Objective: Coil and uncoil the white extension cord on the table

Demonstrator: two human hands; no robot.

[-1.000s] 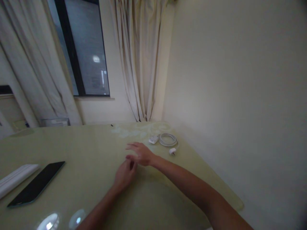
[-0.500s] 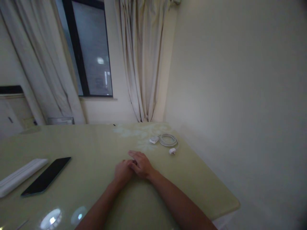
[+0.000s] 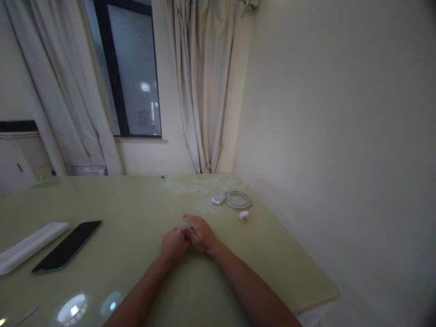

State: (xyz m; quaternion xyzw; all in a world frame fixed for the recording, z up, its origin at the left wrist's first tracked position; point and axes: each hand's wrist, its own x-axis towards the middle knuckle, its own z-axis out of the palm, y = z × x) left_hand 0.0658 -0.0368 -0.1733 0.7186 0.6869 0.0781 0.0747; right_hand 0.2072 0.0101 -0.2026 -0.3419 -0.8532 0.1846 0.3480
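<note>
Both my hands rest together on the pale green table (image 3: 129, 213), near its middle. My left hand (image 3: 173, 244) lies knuckles up with its fingers curled under; what is inside them is hidden. My right hand (image 3: 201, 234) lies beside it, fingers stretched forward and flat, touching the left hand's fingertips. Nothing shows in the right hand. A coiled white cable (image 3: 239, 199) with a small white adapter (image 3: 218, 198) and a white plug (image 3: 243, 215) lies a short way beyond my right hand.
A black phone (image 3: 66, 252) lies face up at the left, next to a long white flat object (image 3: 30, 245). The table's right edge (image 3: 306, 259) runs close to a plain wall. Curtains (image 3: 204, 86) and a dark window (image 3: 132, 72) stand behind the table.
My right hand has drawn back from its raised, spread pose and settled on the table against my left hand. The view has shifted slightly to the left.
</note>
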